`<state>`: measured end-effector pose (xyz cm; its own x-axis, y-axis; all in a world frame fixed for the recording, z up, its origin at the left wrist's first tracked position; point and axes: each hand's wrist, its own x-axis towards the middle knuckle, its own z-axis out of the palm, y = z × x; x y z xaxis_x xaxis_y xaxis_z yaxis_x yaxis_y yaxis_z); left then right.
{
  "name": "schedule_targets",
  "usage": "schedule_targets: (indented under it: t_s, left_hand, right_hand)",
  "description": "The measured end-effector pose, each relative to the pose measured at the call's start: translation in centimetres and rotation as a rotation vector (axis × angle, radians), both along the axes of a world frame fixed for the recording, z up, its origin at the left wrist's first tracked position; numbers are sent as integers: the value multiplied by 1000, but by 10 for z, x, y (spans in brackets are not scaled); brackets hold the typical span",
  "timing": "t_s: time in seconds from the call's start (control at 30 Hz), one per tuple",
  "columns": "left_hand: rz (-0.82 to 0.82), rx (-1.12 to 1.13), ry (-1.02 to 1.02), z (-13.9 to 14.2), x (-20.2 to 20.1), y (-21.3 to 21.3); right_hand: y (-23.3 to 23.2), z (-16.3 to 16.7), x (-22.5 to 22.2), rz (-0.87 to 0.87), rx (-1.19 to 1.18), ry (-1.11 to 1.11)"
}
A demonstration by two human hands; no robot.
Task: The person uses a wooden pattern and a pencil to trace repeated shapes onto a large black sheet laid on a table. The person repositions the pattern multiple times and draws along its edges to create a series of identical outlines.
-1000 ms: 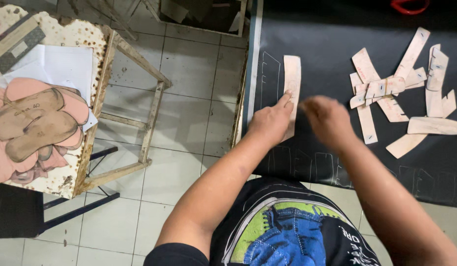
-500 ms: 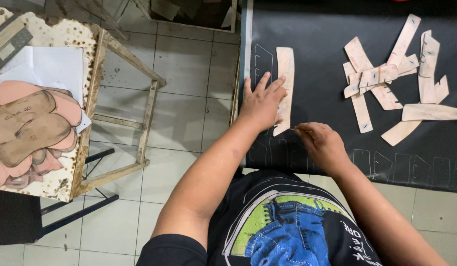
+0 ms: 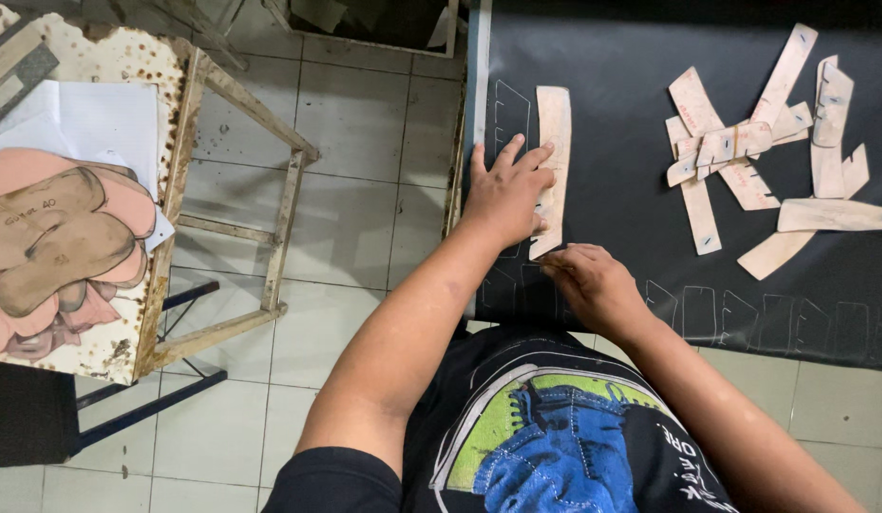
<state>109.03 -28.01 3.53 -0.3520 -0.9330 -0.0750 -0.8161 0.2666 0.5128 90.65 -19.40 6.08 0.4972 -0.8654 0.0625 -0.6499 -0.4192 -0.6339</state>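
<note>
A long beige cardboard pattern strip (image 3: 555, 123) lies upright on the black sheet (image 3: 631, 114) near its left edge. My left hand (image 3: 509, 195) presses flat on the strip's lower half, fingers spread. My right hand (image 3: 593, 283) sits just below the strip's bottom end with fingers curled together; whether it pinches a small marking tool I cannot tell. Faint traced outlines (image 3: 745, 318) run along the sheet's near edge.
A heap of similar beige pattern strips (image 3: 764, 157) lies at the right of the sheet. To the left stands a rusty white table (image 3: 170, 237) bearing stacked sole-shaped cutouts (image 3: 51, 237) and white paper (image 3: 89, 123). Tiled floor (image 3: 365, 190) lies between.
My left hand moved onto the strip and flattened on it. My right hand dropped from beside the strip to its bottom end.
</note>
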Motion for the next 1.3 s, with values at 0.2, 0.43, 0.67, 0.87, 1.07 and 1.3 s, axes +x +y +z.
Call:
schedule_targets:
  t_s: [0.2, 0.43, 0.67, 0.87, 1.07, 1.3]
  left_hand:
    - [24, -45, 20, -7, -2, 1]
    - [23, -11, 3, -5, -3, -2]
    - [27, -11, 7, -3, -3, -6]
    - [41, -16, 26, -6, -4, -7]
    - [56, -10, 61, -6, -3, -9]
    - [56, 3, 65, -7, -2, -10]
  right_hand:
    - [-3, -2, 1, 9, -32, 6]
    - [-20, -6, -1, -78, -117, 79]
    - [-28, -3, 1, -79, -4, 33]
    - [-40, -5, 4, -172, -147, 64]
    - [-45, -4, 3, -173, -35, 0]
    - [-54, -6, 7, -178, -181, 113]
